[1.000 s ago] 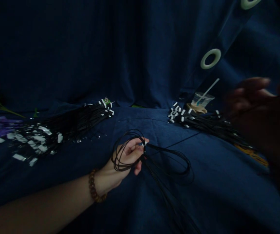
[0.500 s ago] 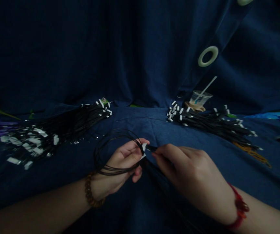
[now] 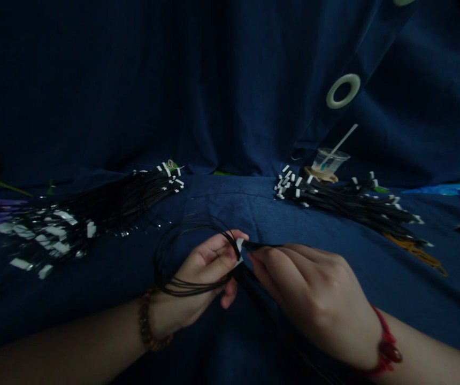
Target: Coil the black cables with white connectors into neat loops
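Thin black cords (image 3: 174, 291) with white tags are pinched in my left hand (image 3: 204, 272), their loops hanging around its wrist side. A white tag (image 3: 239, 247) shows at my left fingertips. Close by on the right, my right hand (image 3: 310, 291) is closed, with dark strands running between its fingertips and the white tag. Other dark strands trail down below both hands into shadow. What lies deeper inside the right fingers is hidden.
A large bundle of black cords (image 3: 109, 198) with white tags lies on the blue cloth (image 3: 230, 187) at left. Another tagged bundle (image 3: 354, 203) lies at right, before a clear plastic cup (image 3: 330, 160) with a stick. Orange cords (image 3: 418, 254) and blue material (image 3: 454, 192) lie farther right.
My right hand has shifted slightly and turned, its fingertips now a little lower beside the tag. The left hand with the cord loops has moved slightly down and right.
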